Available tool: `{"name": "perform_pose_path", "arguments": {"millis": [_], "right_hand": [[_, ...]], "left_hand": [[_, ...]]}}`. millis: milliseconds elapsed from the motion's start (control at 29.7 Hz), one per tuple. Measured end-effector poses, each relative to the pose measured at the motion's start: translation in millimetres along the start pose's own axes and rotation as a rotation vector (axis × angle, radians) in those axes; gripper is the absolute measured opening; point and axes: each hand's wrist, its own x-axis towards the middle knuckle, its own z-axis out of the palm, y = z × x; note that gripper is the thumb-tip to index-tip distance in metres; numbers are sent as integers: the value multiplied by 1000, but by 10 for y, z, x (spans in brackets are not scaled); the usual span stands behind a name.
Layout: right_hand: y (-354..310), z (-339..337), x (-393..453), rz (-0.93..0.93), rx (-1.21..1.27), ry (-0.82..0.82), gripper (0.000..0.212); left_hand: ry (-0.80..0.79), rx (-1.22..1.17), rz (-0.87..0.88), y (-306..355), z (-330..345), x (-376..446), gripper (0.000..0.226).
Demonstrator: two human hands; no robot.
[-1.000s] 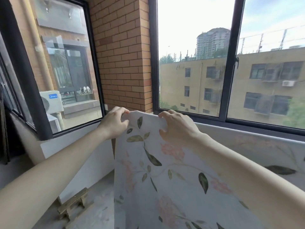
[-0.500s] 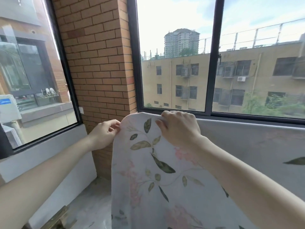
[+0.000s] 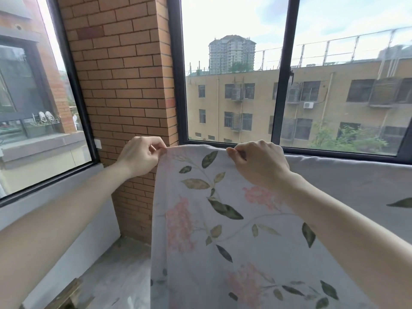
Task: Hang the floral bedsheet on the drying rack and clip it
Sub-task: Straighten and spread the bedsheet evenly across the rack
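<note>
Up near the window sill, both hands pinch the top edge of the floral bedsheet (image 3: pixel 223 230). The left hand (image 3: pixel 140 156) grips the sheet's upper left corner between thumb and curled fingers, just in front of the brick pillar (image 3: pixel 124 85). The right hand (image 3: pixel 258 163) pinches the same top edge a little further right, knuckles up, fingers folded over the cloth. Between the two hands the edge runs nearly level and taut. From there the sheet hangs straight down in the middle of the scene, its left side edge falling free toward the floor (image 3: pixel 116 275), its pale cloth printed with green leaves and pink flower clusters. More of the sheet stretches away to the right along the bottom of the dark window frame (image 3: pixel 281 85); whatever carries it there is hidden beneath the cloth.
</note>
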Motion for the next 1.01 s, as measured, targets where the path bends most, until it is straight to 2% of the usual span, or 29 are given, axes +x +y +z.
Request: {"name": "perform_pose_path", "arguments": {"millis": [67, 135, 236, 337, 371, 404, 438, 505, 573, 640, 708, 775, 876, 1011], "right_hand": [[-7, -22, 26, 1, -2, -31, 55], [-13, -28, 58, 14, -11, -59, 57], [-4, -45, 114, 46, -31, -94, 61], [1, -85, 108, 60, -64, -144, 67], [10, -97, 92, 68, -69, -160, 67], [15, -112, 76, 75, -67, -178, 67], [23, -117, 62, 79, -67, -193, 66], [28, -112, 35, 64, -72, -197, 59], [0, -54, 27, 0, -68, -119, 51], [-88, 11, -14, -63, -52, 7, 43], [-174, 42, -25, -93, -22, 60, 39], [-223, 86, -16, -84, -44, 27, 38], [-252, 100, -5, -40, -59, -4, 38], [-276, 76, 41, 13, -69, -26, 53]], "left_hand": [[74, -5, -27, 16, -22, 122, 16], [31, 2, -46, 52, 55, 196, 18], [-212, -88, -83, 94, 229, 202, 22], [-568, -123, -174, -19, 261, 158, 18], [-649, -104, -182, -73, 268, 121, 18], [-665, -122, -189, -115, 277, 99, 17], [-626, -186, -198, -138, 287, 82, 16], [-429, -327, -195, -70, 263, 79, 15], [-252, -448, -166, 101, 189, 120, 18], [-276, -465, -90, 263, 122, 145, 22], [-352, -363, -7, 393, 91, 125, 25], [-373, -359, -6, 421, 108, 96, 25], [-393, -498, -46, 446, 183, 36, 27], [-400, -608, -109, 470, 314, -7, 30]]}}
